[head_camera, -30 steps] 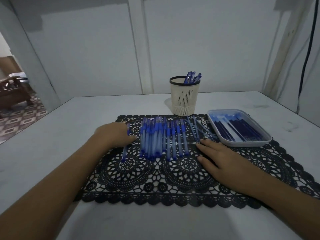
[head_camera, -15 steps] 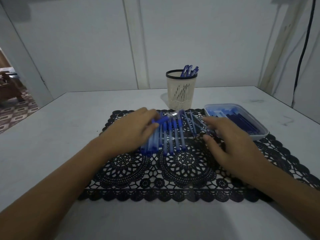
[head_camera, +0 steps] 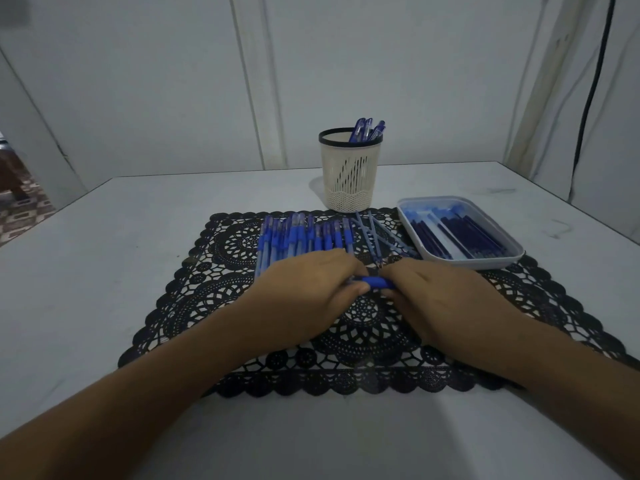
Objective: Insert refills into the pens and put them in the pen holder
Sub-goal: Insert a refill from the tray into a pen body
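Both hands meet over the middle of a black lace mat [head_camera: 214, 306] and hold one blue pen [head_camera: 375, 282] crosswise between them. My left hand [head_camera: 304, 296] grips its left part and my right hand [head_camera: 440, 299] grips its right end. Behind the hands, a row of several blue pens [head_camera: 301, 235] lies side by side on the mat. A few thin refills [head_camera: 375, 233] lie loose to their right. A cream pen holder [head_camera: 349, 171] with a black rim stands behind the mat with a few pens in it.
A white tray [head_camera: 512, 258] holding several dark refills and blue caps sits at the mat's right. The grey table ends at a wall behind and on the right, where a black cable [head_camera: 592, 84] hangs. An open doorway is at far left.
My left hand lifted a pen from the left of the row and carried it to the centre. My right hand came in from the refills and took hold of the pen's other end.
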A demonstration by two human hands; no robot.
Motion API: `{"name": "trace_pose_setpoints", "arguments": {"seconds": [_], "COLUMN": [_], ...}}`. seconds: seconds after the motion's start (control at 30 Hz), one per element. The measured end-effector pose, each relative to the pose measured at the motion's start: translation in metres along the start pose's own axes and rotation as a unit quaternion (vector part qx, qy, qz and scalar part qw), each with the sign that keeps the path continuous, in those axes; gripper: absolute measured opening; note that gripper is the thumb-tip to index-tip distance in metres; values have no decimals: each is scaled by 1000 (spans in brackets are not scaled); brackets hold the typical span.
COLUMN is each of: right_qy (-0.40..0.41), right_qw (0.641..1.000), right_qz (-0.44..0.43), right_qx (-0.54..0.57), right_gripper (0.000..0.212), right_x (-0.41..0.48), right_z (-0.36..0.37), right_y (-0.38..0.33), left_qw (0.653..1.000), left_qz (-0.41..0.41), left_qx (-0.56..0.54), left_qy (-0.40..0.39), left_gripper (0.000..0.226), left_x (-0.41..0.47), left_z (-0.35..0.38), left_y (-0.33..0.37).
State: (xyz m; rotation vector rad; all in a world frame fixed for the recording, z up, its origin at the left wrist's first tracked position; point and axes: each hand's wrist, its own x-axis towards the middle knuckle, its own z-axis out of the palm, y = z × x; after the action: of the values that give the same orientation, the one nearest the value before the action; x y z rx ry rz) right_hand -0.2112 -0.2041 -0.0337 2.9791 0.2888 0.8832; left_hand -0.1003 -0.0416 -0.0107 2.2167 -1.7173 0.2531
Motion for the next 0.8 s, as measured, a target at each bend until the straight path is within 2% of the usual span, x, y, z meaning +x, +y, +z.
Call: {"name": "trace_pose_setpoints", "arguments": {"seconds": [0.07, 0.27, 0.43, 0.6, 0.8], "right_qy": [-20, -37, -26, -53, -117], "right_qw": [999, 993, 982, 984, 981], "right_qz": [-10, 0, 30, 47, 50], "right_qx": [25, 111, 185, 164, 148], "right_gripper": [31, 29, 32, 38, 24], "right_x": [-1, -2, -1, 2, 4], "right_z": [-2, -4, -5, -5, -3], "right_y": [2, 6, 5, 7, 5], "left_qw": [1000, 998, 996, 993, 985], "left_qz": [8, 55, 79, 90, 109], "left_qx": [-16, -21, -1, 45, 108], "left_qy": [-10, -1, 29, 63, 76], "left_gripper": [25, 49, 41, 33, 36], "left_x": [0, 1, 1, 0, 0], "left_z": [0, 2, 3, 3, 11], "left_y": [-1, -1, -1, -4, -5]}}
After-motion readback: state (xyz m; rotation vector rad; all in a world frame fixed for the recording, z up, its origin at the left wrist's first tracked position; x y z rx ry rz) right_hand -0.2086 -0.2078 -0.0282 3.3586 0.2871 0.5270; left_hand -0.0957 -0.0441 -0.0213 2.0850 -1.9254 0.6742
